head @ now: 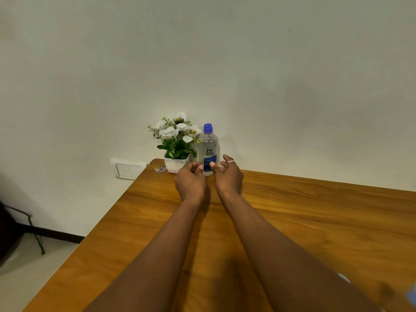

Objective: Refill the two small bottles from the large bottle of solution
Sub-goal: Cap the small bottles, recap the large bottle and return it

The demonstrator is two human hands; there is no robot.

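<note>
Hands, left (pixel 190 181) and right (pixel 228 176), half-curled and empty, flank the large bottle (pixel 209 152) at frame centre; grasp its body low, clear of the flower pot (pixel 174 166).

Bare, sleeveless forearms; a pale ring (pixel 231 162) on the right hand (pixel 228 176).

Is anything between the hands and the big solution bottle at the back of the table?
Nothing visible. Both the left hand and right hand flank the clear blue-capped solution bottle; the white potted flowers stand beside it, leftward.
</note>
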